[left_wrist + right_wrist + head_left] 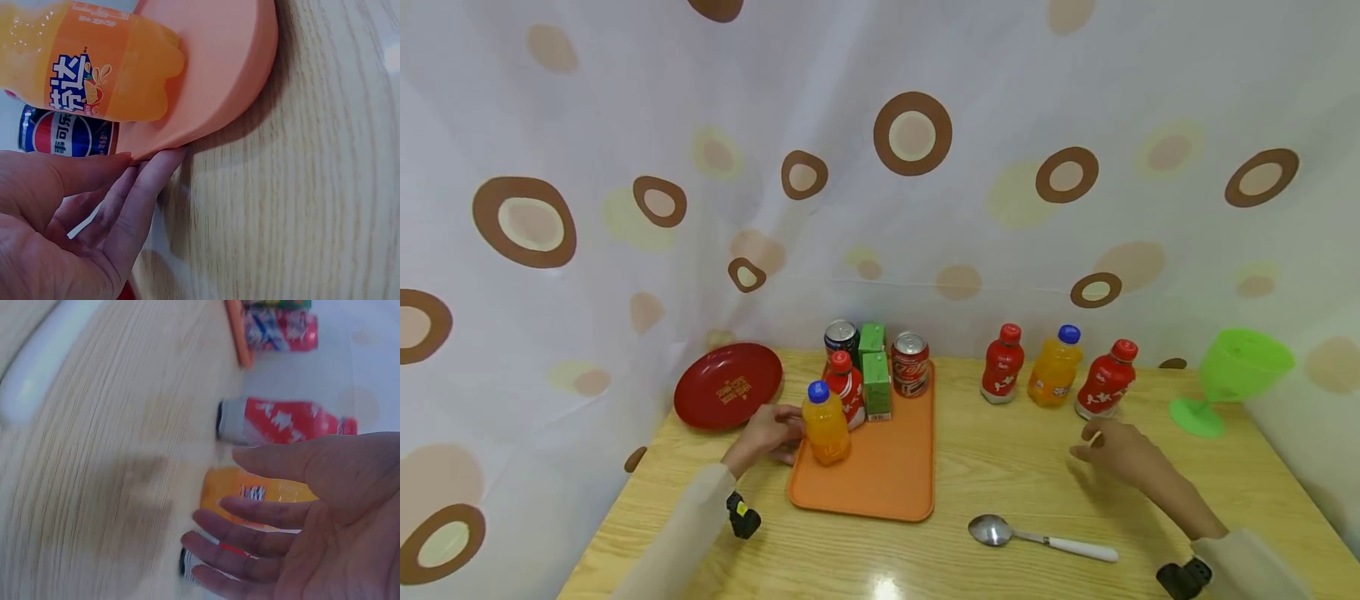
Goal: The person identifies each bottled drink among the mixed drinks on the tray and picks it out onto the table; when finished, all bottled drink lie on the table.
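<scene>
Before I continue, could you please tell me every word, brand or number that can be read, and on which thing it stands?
"芬达": the orange bottle on the tray, whose smaller print is unreadable.
"事可乐": the dark blue can.
Too small or blurred to read: the gold writing on the red plate, and the labels of the red bottles, red can, green cartons and other orange bottle.

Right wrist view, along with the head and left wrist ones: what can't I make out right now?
- Right wrist: most of the rightmost red bottle, behind the right hand.
- Right wrist: bowl of the spoon, cut off by the edge.
- Left wrist: much of the orange tray, cut off by the top edge.
- Head: lower part of the rear green carton, behind the front green carton.
</scene>
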A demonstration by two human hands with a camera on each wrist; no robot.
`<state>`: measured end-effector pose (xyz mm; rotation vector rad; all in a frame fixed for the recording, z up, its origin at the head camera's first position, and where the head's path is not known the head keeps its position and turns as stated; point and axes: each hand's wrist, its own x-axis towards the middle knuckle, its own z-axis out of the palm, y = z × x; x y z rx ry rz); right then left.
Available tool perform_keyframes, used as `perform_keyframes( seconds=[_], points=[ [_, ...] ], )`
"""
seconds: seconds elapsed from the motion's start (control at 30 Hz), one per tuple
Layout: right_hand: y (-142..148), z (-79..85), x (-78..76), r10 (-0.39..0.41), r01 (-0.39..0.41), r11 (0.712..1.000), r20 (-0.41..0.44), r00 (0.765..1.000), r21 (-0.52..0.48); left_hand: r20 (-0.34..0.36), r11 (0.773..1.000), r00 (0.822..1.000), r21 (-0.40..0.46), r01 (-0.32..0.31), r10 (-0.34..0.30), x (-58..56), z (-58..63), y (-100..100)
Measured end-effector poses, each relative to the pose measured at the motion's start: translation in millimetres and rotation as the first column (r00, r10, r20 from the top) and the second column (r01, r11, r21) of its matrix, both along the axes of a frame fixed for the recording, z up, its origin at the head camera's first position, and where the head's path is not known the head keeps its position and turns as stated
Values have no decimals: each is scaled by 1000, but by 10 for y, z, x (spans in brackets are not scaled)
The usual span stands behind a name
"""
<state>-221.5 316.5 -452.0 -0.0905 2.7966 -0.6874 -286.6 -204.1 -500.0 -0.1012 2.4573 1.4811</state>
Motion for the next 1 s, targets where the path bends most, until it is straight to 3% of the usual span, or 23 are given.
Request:
perform_keyframes(
  seconds=[0.3,0.53,0.83,1.0],
  points=[
    [-571,7,33,101,-144,964,-195,976,-222,-27,1000,1000,-26,9,-10,13,-4,28],
    [-1007,-129,-7,80,-186,916,-294,953,-355,-30,1000,999,-27,13,-14,-33,-31,98],
    [-1694,-234,-112,35,-201,804,-293,956,-560,-45,999,999,-51,10,-12,-2,-32,45],
    [-2035,-278,-187,77,-222,710,-240,968,-669,-76,999,997,-48,12,-16,-3,-39,-3]
  ],
)
